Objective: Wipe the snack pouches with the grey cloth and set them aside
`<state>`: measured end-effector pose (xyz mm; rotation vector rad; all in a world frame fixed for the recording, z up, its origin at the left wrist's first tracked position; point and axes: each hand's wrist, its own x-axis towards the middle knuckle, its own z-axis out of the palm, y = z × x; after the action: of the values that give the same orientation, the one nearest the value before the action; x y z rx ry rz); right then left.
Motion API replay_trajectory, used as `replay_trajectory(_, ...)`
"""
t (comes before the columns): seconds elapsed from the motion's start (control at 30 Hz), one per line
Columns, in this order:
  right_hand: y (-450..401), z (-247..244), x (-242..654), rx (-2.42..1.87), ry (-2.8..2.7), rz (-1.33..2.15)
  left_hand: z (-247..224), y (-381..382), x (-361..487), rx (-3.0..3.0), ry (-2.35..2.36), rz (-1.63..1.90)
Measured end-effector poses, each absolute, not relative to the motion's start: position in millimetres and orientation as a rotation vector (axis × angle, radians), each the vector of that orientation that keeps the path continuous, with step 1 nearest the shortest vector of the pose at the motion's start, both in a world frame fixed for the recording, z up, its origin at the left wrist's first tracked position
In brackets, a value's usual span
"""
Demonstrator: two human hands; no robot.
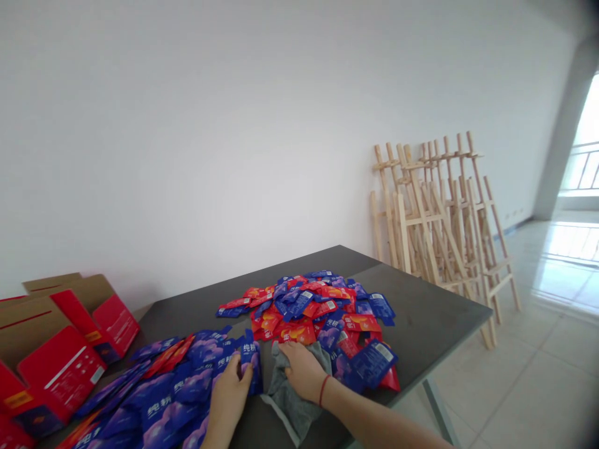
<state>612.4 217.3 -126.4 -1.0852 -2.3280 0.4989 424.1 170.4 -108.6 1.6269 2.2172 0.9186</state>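
My left hand [230, 390] is at the right edge of a spread of blue pouches [187, 390], its thumb and fingers on a blue pouch [250, 355] there. Some red pouches [169, 357] lie among the blue ones. My right hand [302, 372], with a red string at the wrist, is pressed on a grey cloth [292, 405] on the dark table, its fingers closed on the fabric. Just beyond it is a mixed heap of red and blue pouches [299, 302], which reaches round to the right of the cloth.
Open red cartons [58, 368] with brown flaps stand at the left. The dark table [421, 312] ends at a corner on the right. Wooden easels [425, 218] lean against the white wall behind it.
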Motion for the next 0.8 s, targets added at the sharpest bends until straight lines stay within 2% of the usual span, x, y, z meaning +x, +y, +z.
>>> replay_trajectory(0.1, 210, -125, 617, -0.937, -2.370, 0.532, -112, 172, 430, 1.704, 2.230, 0.886)
replay_trajectory(0.23, 204, -126, 612, -0.789, -2.471, 0.510, -125, 174, 443, 1.940, 1.933, 0.914)
replay_trajectory(0.43, 215, -126, 612, -1.007, -2.336, 0.507, -130, 169, 441, 2.083, 2.020, 0.754)
replay_trajectory(0.6, 220, -113, 617, -1.139, -2.203, 0.310, -128, 165, 444, 2.188, 2.026, 0.584)
replay_trajectory(0.8, 216, -119, 595, -1.160, -2.466, 0.171, -143, 168, 442, 2.079, 1.999, 0.767)
